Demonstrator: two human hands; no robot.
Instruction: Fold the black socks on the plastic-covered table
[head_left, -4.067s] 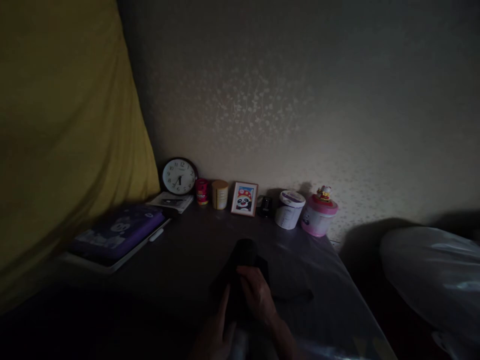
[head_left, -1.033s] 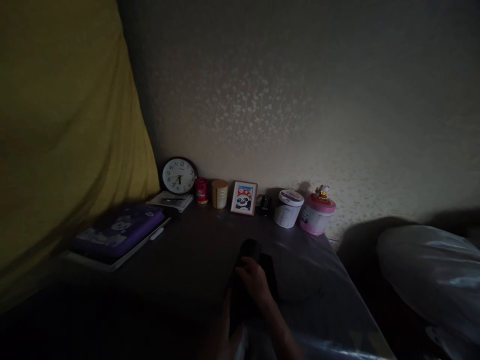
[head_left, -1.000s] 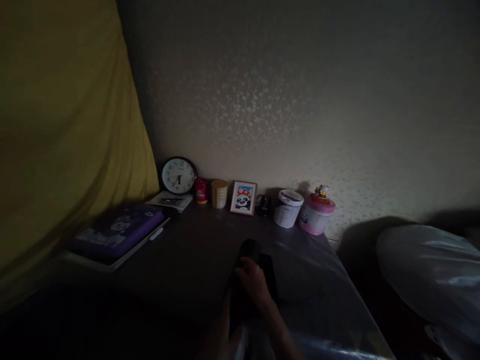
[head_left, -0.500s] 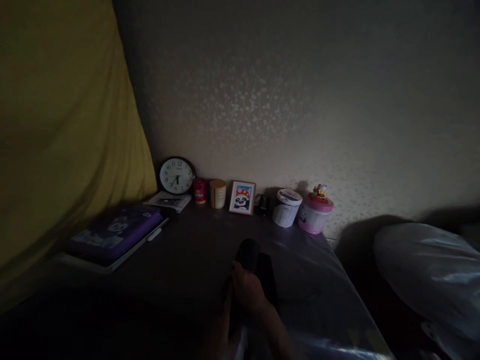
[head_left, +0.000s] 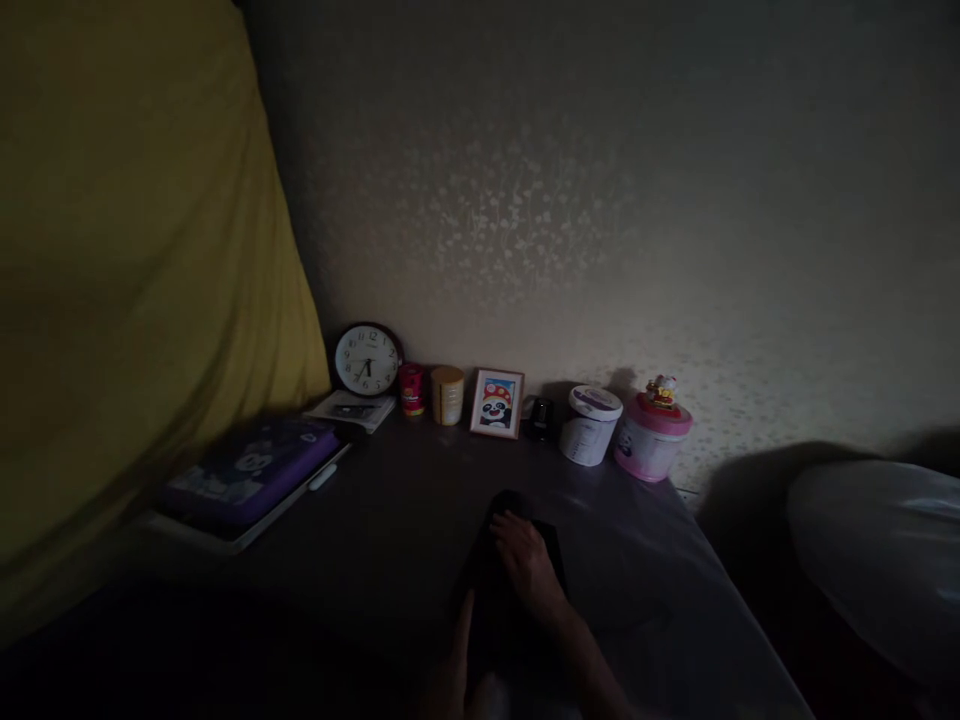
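A dark, soft-looking black thing (head_left: 517, 620) lies on the table in front of me; in the dim light I cannot make out its kind. My right hand (head_left: 529, 568) lies across its far part, fingers stretched out and pressing on the top. My left hand (head_left: 459, 665) is lower down at its left side, one finger pointing forward and the thumb apart. The rest of the left hand is lost in shadow.
Along the wall stand a clock (head_left: 367, 360), a red can (head_left: 411, 390), a yellow-lidded jar (head_left: 448, 397), a framed panda picture (head_left: 497, 403), a white tub (head_left: 590, 428) and a pink tub (head_left: 652, 440). A purple case (head_left: 255, 470) lies left. A plastic-covered bundle (head_left: 877, 560) is right.
My right hand has gone from a closed grip on the dark thing to lying flat over it. The dark thing looks more spread out. The view has shifted slightly left.
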